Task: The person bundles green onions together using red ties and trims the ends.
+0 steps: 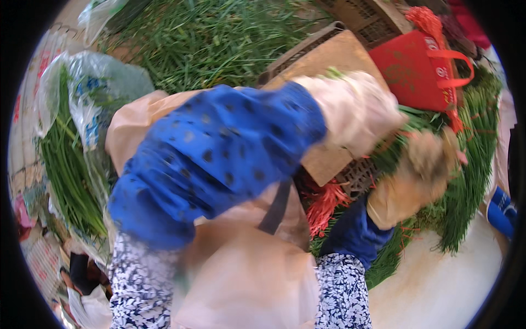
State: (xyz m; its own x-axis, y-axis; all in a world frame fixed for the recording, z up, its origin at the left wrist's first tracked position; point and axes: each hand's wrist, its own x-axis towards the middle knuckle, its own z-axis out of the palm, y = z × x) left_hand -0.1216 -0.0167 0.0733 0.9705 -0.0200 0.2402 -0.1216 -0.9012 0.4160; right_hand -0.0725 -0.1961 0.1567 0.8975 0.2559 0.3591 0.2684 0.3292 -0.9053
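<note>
Green stalks [422, 119] lie between our two hands and the red bag [411, 71], right of the wooden board [329, 167]. Our left hand [353, 109], in a pale glove, reaches across over the board, covering its middle and right edge. Our right hand [413, 175], in a tan glove, is lower and further right, beside the stalks. The hands are near each other but apart; both are blurred, so we cannot tell whether the fingers close on anything.

The board's upper edge leans by a brown crate, and its lower corner points down toward red strings [324, 211]. Long green bundles [471, 181] crowd the right side, and the bag hems in the space above. Our widest open room is the pale, smooth area [438, 268] at lower right, bordered by the bundles' tips. Loose greens [208, 38] spread beyond our left sleeve [219, 153].
</note>
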